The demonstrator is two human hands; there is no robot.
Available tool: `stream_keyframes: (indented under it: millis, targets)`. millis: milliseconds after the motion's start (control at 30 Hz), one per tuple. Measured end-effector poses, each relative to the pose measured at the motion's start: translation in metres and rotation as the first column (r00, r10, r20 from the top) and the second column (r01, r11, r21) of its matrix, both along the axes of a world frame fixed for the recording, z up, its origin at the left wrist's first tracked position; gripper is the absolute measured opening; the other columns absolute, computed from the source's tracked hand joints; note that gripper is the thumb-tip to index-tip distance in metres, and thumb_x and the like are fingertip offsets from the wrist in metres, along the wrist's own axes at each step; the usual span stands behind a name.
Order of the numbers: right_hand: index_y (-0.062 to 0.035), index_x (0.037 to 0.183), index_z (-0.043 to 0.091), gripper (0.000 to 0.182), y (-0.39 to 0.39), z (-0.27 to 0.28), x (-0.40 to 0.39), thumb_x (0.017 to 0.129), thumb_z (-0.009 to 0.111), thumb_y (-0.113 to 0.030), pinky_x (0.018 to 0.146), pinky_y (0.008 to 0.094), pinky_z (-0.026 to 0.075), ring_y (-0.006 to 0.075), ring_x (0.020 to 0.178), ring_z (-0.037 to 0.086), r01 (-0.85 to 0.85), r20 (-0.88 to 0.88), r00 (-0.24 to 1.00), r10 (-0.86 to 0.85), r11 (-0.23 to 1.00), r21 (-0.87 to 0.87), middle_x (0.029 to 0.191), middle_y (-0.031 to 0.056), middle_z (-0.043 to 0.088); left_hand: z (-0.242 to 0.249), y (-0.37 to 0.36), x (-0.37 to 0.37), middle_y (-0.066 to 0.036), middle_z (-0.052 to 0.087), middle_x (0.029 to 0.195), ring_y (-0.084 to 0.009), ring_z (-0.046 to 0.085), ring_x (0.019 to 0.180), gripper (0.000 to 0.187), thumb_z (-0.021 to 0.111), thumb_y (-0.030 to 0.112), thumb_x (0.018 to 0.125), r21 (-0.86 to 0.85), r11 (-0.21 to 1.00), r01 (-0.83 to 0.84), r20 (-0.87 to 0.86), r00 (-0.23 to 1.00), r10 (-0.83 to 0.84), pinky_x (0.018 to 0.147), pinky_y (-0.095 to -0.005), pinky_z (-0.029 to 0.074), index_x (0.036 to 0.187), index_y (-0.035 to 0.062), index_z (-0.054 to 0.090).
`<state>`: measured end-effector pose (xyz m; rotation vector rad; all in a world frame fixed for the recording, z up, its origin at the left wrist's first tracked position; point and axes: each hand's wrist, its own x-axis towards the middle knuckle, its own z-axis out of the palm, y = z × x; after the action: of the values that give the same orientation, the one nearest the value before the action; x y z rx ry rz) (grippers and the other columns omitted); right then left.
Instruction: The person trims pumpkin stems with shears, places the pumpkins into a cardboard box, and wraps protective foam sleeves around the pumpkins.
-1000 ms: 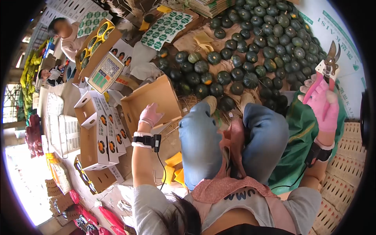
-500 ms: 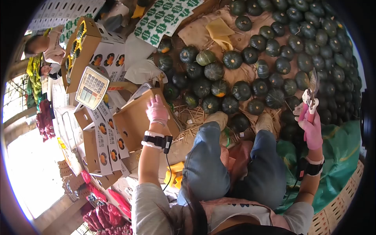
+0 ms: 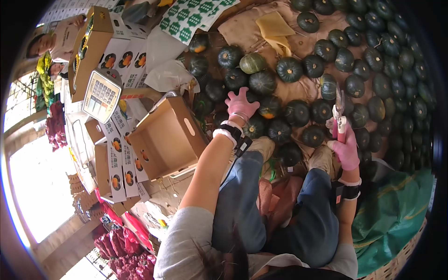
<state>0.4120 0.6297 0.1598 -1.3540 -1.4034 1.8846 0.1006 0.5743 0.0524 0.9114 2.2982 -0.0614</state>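
Pumpkins point(image 3: 289, 70): rnd, dk green, ribbed, 1 paler, a couple w/ orange patches, some on brown sheet point(image 3: 234, 31). L hand point(image 3: 242, 105) over them, grip wide; R hand point(image 3: 348, 149) grip around red-handled pruners point(image 3: 339, 112).

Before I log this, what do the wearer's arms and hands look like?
Left hand and right hand: pink gloves. Black wrist straps with pale fuzzy edging. Left strap carries a small black box with a dark cable. Short grey sleeves.

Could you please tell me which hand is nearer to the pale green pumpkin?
Left. The left hand is spread below the pale green pumpkin in the view; the right hand, holding shears, is farther off, lower and to the right.
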Motion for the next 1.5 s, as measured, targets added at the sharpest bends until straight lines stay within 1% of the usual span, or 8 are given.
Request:
stream_keyframes:
  millis: [333,433,533,667,967,1200,1333,1500]
  targets:
    - [0.0021,0.13,0.04,0.064,0.001,-0.016,0.016,0.067,0.051,-0.004,0.098,0.0381,0.04,0.0254,0.113,0.052,0.187,-0.246,0.941,-0.233,0.963,-0.195,0.12,0.0111,0.051,0.009,0.002,-0.016,-0.024,0.044,0.12,-0.041,0.048,0.108,0.085,0.08,0.03,0.057,0.046,0.99,0.131,0.05,0.99,-0.133,0.091,-0.0434,0.046,0.132,0.0204,0.039]
    - [0.0022,0.131,0.038,0.065,-0.006,-0.018,0.027,0.068,0.052,-0.009,0.099,0.0402,0.04,0.0279,0.115,0.051,0.202,-0.309,0.911,-0.273,0.949,-0.243,0.121,0.0134,0.05,0.017,-0.025,-0.049,-0.02,0.05,0.122,-0.0328,0.054,0.11,0.073,0.074,0.026,0.064,0.264,0.741,-0.618,0.914,0.406,0.013,0.091,-0.0431,0.047,0.128,0.0101,0.042]
    - [0.0009,0.133,0.036,0.069,-0.004,-0.034,0.033,0.069,0.054,-0.016,0.1,0.0445,0.038,0.0309,0.117,0.048,0.189,-0.441,0.836,-0.326,0.926,-0.326,0.124,0.0158,0.047,0.055,-0.041,-0.074,-0.018,0.046,0.133,-0.0341,0.048,0.119,0.072,0.069,0.028,0.068,-0.137,0.607,-0.783,0.922,-0.324,-0.21,0.097,-0.0505,0.043,0.132,0.0112,0.042]
    - [-0.0051,0.137,0.034,0.071,-0.006,-0.046,0.035,0.07,0.053,-0.019,0.103,0.0511,0.033,0.0328,0.121,0.044,0.167,-0.522,0.758,-0.39,0.89,-0.424,0.129,0.0141,0.045,0.087,-0.059,-0.09,-0.022,0.038,0.14,-0.0441,0.036,0.128,0.078,0.066,0.038,0.066,-0.143,0.547,-0.825,0.865,-0.373,-0.336,0.099,-0.0647,0.032,0.135,0.0106,0.042]
    - [-0.003,0.139,0.031,0.071,-0.005,-0.045,0.032,0.074,0.054,-0.021,0.105,0.0516,0.031,0.0331,0.123,0.04,0.086,-0.575,0.748,-0.331,0.908,-0.411,0.128,0.0168,0.043,0.103,-0.193,-0.157,-0.01,0.056,0.124,-0.0302,0.056,0.111,0.056,0.058,0.053,0.083,0.111,-0.229,-0.967,0.99,0.088,0.108,0.093,-0.0567,0.045,0.124,0.0171,0.052]
    - [-0.0001,0.137,0.032,0.067,-0.001,-0.047,0.039,0.077,0.052,-0.024,0.107,0.0551,0.026,0.0345,0.127,0.036,0.034,-0.578,0.737,-0.351,0.873,-0.486,0.133,0.0181,0.039,0.059,-0.218,-0.174,-0.011,0.058,0.115,-0.0287,0.058,0.104,0.042,0.064,0.036,0.086,0.254,-0.277,-0.927,0.894,0.116,0.432,0.079,-0.0459,0.055,0.115,0.0071,0.055]
    - [0.0005,0.133,0.036,0.063,0.002,-0.042,0.036,0.077,0.051,-0.024,0.108,0.0562,0.024,0.0351,0.126,0.037,0.064,-0.588,0.713,-0.381,0.871,-0.487,0.131,0.0191,0.041,0.048,-0.227,-0.176,-0.017,0.054,0.122,-0.0346,0.054,0.109,0.044,0.065,0.015,0.081,0.644,0.765,-0.025,-0.472,0.774,0.423,0.094,-0.0412,0.046,0.122,0.005,0.052]
    - [-0.0002,0.127,0.041,0.058,0.0,-0.038,0.025,0.075,0.05,-0.022,0.107,0.0559,0.027,0.035,0.123,0.039,0.07,-0.589,0.687,-0.425,0.846,-0.529,0.127,0.0182,0.045,0.12,-0.104,-0.113,-0.016,0.05,0.126,-0.0365,0.045,0.119,0.037,0.061,0.005,0.077,0.574,0.673,0.467,-0.468,0.861,-0.198,0.1,-0.042,0.039,0.114,0.0035,0.057]
